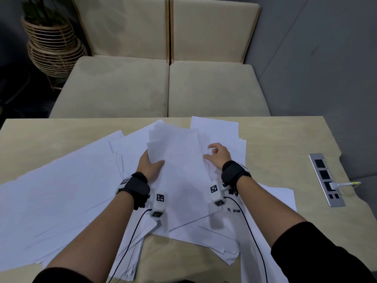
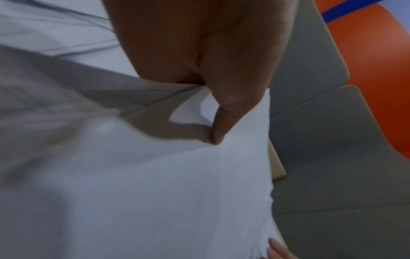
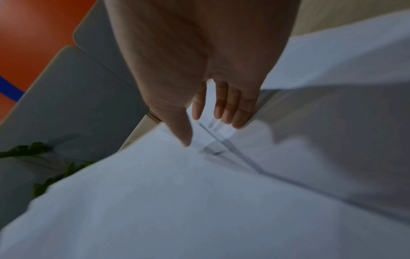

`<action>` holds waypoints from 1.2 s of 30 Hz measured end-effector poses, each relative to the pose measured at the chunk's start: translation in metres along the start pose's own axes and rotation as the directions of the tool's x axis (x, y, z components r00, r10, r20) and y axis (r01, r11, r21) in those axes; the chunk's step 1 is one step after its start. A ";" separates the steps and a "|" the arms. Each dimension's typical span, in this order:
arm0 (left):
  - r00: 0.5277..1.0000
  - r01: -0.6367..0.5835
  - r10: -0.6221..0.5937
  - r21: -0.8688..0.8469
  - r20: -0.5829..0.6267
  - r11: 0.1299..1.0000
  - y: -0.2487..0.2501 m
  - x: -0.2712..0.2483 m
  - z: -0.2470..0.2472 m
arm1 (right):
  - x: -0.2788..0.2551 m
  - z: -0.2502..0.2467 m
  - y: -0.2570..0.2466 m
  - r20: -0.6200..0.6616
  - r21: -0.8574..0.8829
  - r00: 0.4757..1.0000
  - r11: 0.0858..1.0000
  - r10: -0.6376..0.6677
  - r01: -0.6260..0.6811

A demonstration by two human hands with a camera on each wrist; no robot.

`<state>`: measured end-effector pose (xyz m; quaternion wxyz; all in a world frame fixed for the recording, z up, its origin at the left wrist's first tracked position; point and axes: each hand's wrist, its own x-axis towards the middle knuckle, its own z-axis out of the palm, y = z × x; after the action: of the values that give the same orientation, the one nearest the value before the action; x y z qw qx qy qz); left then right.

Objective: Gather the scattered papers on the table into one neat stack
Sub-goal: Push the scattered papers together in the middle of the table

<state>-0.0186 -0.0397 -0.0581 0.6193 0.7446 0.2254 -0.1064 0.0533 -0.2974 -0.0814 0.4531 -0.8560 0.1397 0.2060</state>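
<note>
White papers lie scattered across the wooden table (image 1: 285, 139): a broad fan on the left (image 1: 61, 190), sheets at the far middle (image 1: 216, 129), and a loose pile at the front right (image 1: 230, 235). In the centre a bundle of sheets (image 1: 181, 176) sits raised on top. My left hand (image 1: 155, 164) grips the bundle's left edge, thumb (image 2: 221, 122) on top and fingers hidden beneath. My right hand (image 1: 217, 155) hovers at the bundle's right edge with fingers (image 3: 224, 108) loosely extended, holding nothing; the thumb (image 3: 182, 129) points down at the paper.
A metal socket strip (image 1: 324, 176) is set into the table at the right, with a plug and cable (image 1: 344, 183) in it. Beige cushioned seats (image 1: 163, 88) stand beyond the far edge. A wicker plant stand (image 1: 53, 43) is at the back left. Wrist-camera cables trail over the near papers.
</note>
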 end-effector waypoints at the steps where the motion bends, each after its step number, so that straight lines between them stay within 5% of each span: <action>1: 1.000 -0.029 0.029 -0.031 -0.010 0.999 0.005 -0.001 0.000 | -0.002 -0.007 0.001 -0.009 0.027 1.000 1.000 -0.002 0.002; 8: 0.984 -0.177 0.160 -0.273 -0.082 0.946 0.046 -0.003 0.001 | -0.029 -0.023 -0.017 0.343 0.495 0.937 0.860 -0.065 -0.121; 12: 0.955 -0.282 0.225 -0.359 -0.193 0.890 0.077 -0.009 0.009 | -0.040 -0.015 -0.045 0.057 0.488 0.991 0.869 -0.122 0.079; 17: 0.911 -0.403 0.322 -0.395 -0.257 0.825 0.111 -0.017 0.012 | -0.043 -0.019 -0.079 -0.192 0.555 0.958 0.781 -0.215 0.286; 23: 0.921 -0.384 0.355 -0.217 -0.164 0.897 0.090 -0.016 -0.001 | -0.044 -0.021 -0.067 -0.183 0.457 0.957 0.843 -0.223 0.284; 32: 0.904 -0.399 0.351 -0.185 -0.245 0.898 0.100 -0.024 0.006 | -0.039 -0.018 -0.074 -0.294 0.458 0.942 0.842 -0.160 0.286; 36: 0.961 -0.271 0.257 -0.177 -0.097 0.946 0.100 -0.017 0.005 | -0.035 -0.012 -0.066 -0.178 0.509 0.978 0.840 -0.110 0.187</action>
<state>0.0139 -0.0613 0.0354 0.6871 0.7093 0.1551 0.0265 0.0539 -0.2696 -0.0111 0.6723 -0.7210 0.1555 0.0630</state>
